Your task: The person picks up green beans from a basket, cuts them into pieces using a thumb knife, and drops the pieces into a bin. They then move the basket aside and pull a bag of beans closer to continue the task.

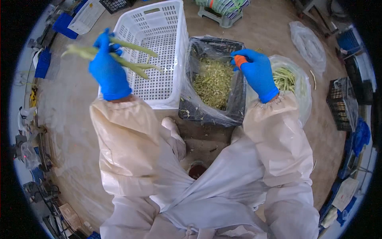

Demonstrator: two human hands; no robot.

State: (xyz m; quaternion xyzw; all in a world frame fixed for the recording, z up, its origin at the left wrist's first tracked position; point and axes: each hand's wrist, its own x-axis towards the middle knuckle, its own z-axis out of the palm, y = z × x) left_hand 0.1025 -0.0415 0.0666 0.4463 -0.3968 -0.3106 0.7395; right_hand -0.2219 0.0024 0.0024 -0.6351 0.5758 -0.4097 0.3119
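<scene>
My left hand (pixel 108 73), in a blue glove, is closed around a few long green bean-like pods (pixel 137 48). It is over the left side of a white perforated crate (pixel 182 51), and the pods stick out on both sides of the fingers. My right hand (pixel 258 73), also gloved in blue, grips the orange handle of a small knife (pixel 240 60); its thin blade is hard to make out. That hand is above the right edge of a black crate (pixel 191 114) lined with clear plastic. Chopped green and pale trimmings (pixel 213 83) fill much of the liner.
To the right, a clear plastic bag (pixel 304 99) holds more long green pods (pixel 283 78). Another crumpled bag (pixel 308 44) lies farther back. A small stool (pixel 225 20) with a striped cloth stands ahead. A dark crate (pixel 339 103) is at the far right.
</scene>
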